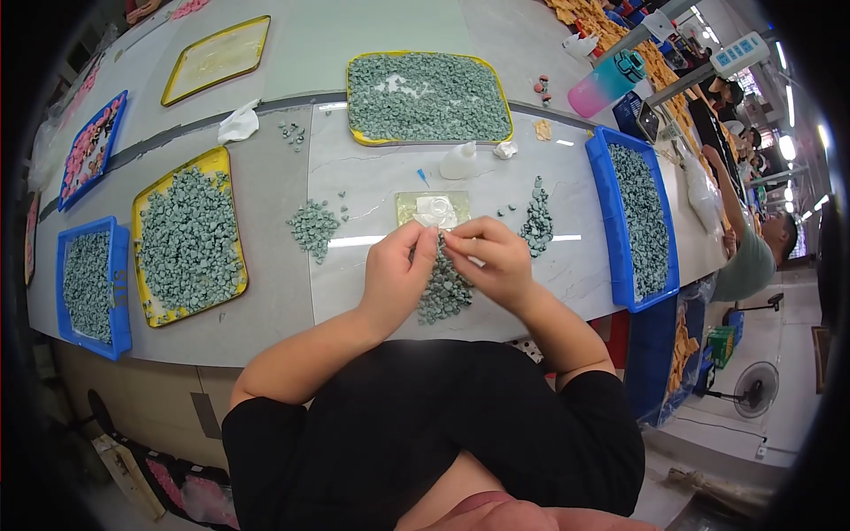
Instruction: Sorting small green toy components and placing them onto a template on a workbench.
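Note:
My left hand (398,268) and my right hand (494,258) meet over the table, thumbs and fingers pinched together. Between the fingertips shows a bit of a small grey-green piece, mostly hidden by the fingers. Below the hands, close to my body, lies a pile of such grey-green pieces (444,296). Just beyond the fingertips is a small yellowish plate (407,205) with a crumpled white tissue (434,211) on it. A white squeeze bottle (459,162) stands farther back, beside a small blue nozzle tip (423,178).
Loose grey-green heaps lie left (314,230) and right (537,221). Yellow-rimmed trays stand at left (235,190) and back (354,124). Blue bins flank the table at left (121,292) and right (605,221). A pink-and-blue bottle (605,87) is at back right. Another person (753,252) sits beyond.

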Demonstrator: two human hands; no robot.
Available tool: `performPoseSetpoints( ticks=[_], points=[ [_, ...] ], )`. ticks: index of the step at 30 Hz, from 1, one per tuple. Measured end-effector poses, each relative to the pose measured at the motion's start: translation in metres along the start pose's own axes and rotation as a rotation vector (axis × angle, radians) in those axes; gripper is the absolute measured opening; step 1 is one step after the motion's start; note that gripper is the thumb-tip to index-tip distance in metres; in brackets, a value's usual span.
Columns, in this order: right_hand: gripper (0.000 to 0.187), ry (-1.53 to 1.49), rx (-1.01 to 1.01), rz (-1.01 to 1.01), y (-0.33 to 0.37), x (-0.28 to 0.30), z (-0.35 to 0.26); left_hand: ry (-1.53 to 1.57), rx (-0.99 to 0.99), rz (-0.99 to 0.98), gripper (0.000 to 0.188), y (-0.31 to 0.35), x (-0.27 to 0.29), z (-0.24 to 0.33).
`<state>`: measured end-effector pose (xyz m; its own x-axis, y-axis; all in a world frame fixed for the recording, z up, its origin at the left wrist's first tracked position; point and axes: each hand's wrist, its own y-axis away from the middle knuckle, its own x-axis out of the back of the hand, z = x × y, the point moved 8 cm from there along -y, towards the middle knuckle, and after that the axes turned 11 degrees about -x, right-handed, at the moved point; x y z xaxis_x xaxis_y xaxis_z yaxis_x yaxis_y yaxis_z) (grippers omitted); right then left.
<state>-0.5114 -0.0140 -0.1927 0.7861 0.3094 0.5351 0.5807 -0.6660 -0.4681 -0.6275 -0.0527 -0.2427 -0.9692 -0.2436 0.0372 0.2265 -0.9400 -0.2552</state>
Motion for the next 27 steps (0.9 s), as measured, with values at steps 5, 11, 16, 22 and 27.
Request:
performPoseSetpoints(
  ticks=[5,11,16,22,27],
  points=[
    [0.019,0.295,-0.279,-0.103,-0.013,0.030,0.056,-0.153,0.213,-0.226,0.033,0.002,-0.015,-0.023],
    [0.016,0.654,-0.546,-0.148,0.004,0.059,0.122,0.038,0.347,-0.292,0.027,0.008,-0.027,-0.040],
    [0.017,0.660,-0.594,-0.218,0.005,0.052,0.138,0.568,0.563,-0.177,0.017,0.002,-0.026,-0.035],
    [0.019,0.361,-0.613,-0.130,-0.006,0.041,0.111,0.699,0.557,0.055,0.017,-0.004,-0.013,-0.035],
    [0.019,0.071,-0.525,-0.098,-0.010,0.017,0.068,0.667,0.547,-0.106,0.022,-0.004,-0.018,-0.042]
  ],
)
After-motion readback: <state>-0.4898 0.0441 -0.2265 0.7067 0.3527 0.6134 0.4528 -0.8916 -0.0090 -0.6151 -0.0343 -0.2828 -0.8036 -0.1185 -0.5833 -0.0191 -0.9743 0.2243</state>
